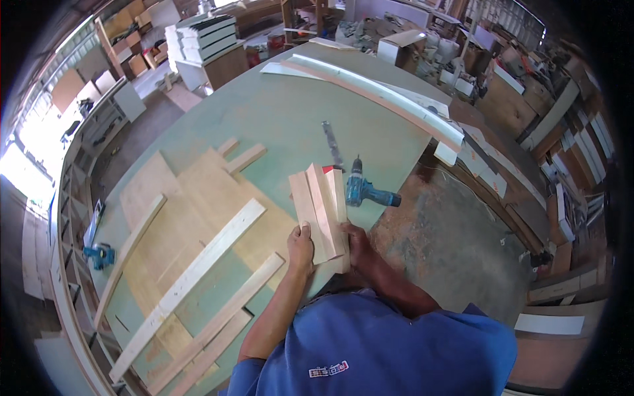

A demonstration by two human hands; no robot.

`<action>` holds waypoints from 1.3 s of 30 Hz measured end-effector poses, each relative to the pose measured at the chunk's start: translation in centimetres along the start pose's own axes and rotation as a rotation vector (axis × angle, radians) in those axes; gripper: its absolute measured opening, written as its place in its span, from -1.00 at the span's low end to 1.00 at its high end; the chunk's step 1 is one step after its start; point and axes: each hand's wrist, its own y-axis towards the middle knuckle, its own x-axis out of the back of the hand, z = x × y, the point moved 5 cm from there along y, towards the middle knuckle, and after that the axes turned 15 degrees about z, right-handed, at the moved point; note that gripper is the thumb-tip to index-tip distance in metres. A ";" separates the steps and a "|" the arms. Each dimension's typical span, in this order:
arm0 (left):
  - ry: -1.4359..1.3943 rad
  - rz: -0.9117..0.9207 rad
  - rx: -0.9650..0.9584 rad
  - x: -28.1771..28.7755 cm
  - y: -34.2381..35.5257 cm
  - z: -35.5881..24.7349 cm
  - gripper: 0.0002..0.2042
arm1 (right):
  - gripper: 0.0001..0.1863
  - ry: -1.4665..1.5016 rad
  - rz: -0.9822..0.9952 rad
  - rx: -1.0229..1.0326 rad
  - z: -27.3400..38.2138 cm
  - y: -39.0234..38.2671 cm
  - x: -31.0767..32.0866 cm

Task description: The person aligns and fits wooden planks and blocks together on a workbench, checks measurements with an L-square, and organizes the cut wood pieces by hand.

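Between my two hands is a bundle of short wooden pieces (321,214), pale and lying side by side, held over the near edge of the green table. My left hand (302,247) grips the bundle's left side with the thumb on top. On its right side my right hand (357,241) is closed around the outer piece, its fingers partly hidden. Just right of the bundle lies a blue cordless drill (360,188) with a bit in its chuck. Beyond the bundle is a dark flat metal strip (332,142). Something red (328,169) shows partly behind the wood's far end.
Long wooden boards (191,284) and a thin plywood sheet (211,191) cover the table's left part. Two short blocks (246,158) lie beyond them. Long white strips (383,96) rest along the far right edge. Another blue power tool (99,255) sits at far left.
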 end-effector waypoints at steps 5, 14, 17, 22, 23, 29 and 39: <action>0.222 0.079 0.002 -3.0 6.0 1.5 -0.54 | -0.24 -0.055 0.029 0.041 5.4 2.2 -0.8; 0.695 0.374 -0.316 -10.5 9.3 -4.3 -0.49 | -0.42 -0.181 0.132 0.007 8.7 5.6 17.4; 0.191 0.331 -0.094 -11.0 3.1 -11.6 -0.11 | -0.35 -0.277 -0.336 -0.304 13.6 11.7 31.4; -0.312 0.095 -0.575 -10.2 -8.2 -23.7 -0.28 | -0.58 -0.415 -0.516 -0.263 19.7 18.9 44.6; -0.386 0.058 -0.645 -10.3 -10.6 -25.7 -0.31 | -0.60 -0.495 -0.651 -0.203 21.9 19.0 46.9; -0.568 -0.036 -0.768 -11.6 -20.5 -29.4 -0.46 | -0.62 -0.880 -0.503 0.286 16.0 25.5 24.3; -0.399 0.249 -0.891 -8.7 -27.4 -26.9 -0.61 | -0.23 -1.367 1.296 -0.107 -13.3 11.9 -18.5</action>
